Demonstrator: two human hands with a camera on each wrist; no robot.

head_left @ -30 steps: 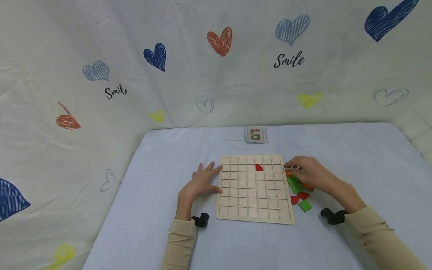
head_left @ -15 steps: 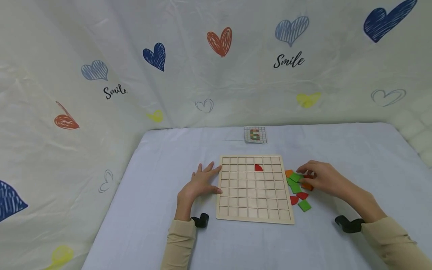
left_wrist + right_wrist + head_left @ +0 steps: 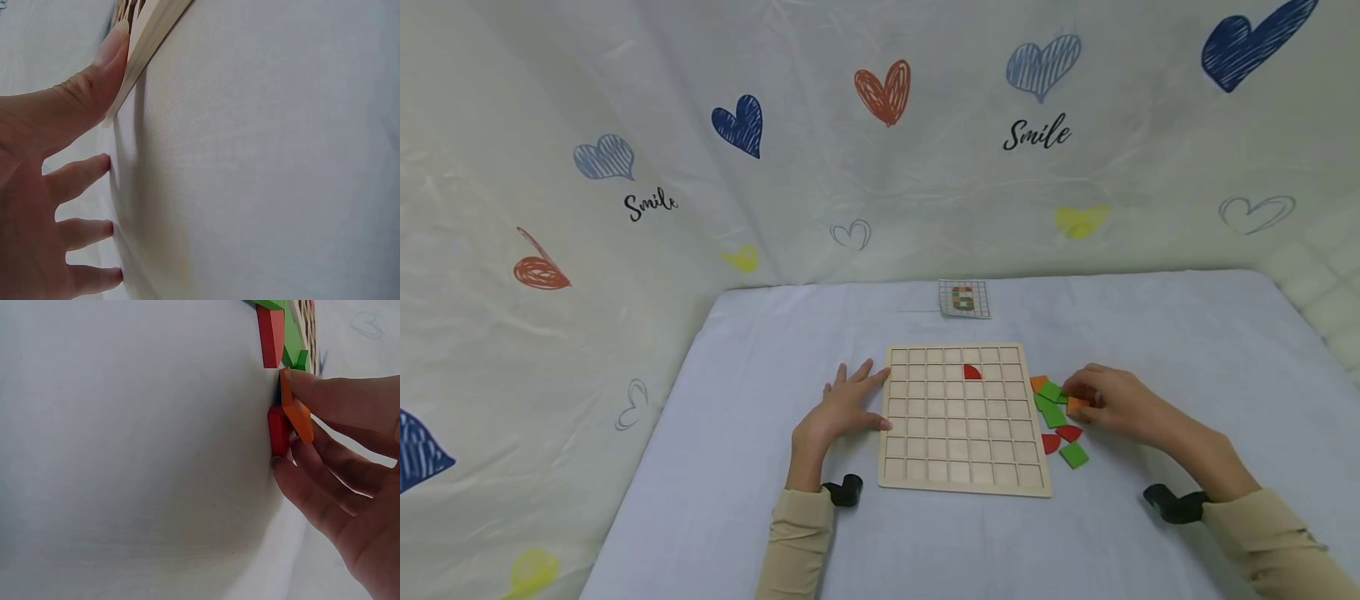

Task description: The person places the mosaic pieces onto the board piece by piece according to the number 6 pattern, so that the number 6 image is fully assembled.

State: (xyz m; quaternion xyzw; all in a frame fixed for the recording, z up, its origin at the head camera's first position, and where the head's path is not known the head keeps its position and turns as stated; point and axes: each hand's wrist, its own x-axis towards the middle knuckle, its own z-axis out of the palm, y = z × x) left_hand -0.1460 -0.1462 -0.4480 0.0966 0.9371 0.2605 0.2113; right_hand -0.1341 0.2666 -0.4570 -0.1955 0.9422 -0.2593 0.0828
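A pale wooden grid board [image 3: 957, 429] lies on the table, a red quarter-round piece [image 3: 972, 372] in one cell. My left hand [image 3: 838, 412] has its fingers spread beside the board's left edge; the thumb [image 3: 112, 53] touches the side of the board. Right of the board, my right hand [image 3: 1123, 406] pinches an orange tile [image 3: 296, 412] at the small pile. That tile is tilted, with the thumb on its near face; the fingertips behind it are partly hidden. A red piece [image 3: 277, 432] lies under it, close to the fingertips.
Green tiles [image 3: 1054, 415], another orange piece [image 3: 1038, 382] and red rounded pieces [image 3: 1069, 433] lie along the board's right edge. A loose green square [image 3: 1073, 455] sits nearer me. A gridded pattern card [image 3: 964, 300] lies beyond the board. Hearts decorate the backdrop [image 3: 805, 192].
My right hand has drawn back from the board's right edge to the outer side of the pile, its fingers closing about the orange tile. My left hand has stayed at the board.
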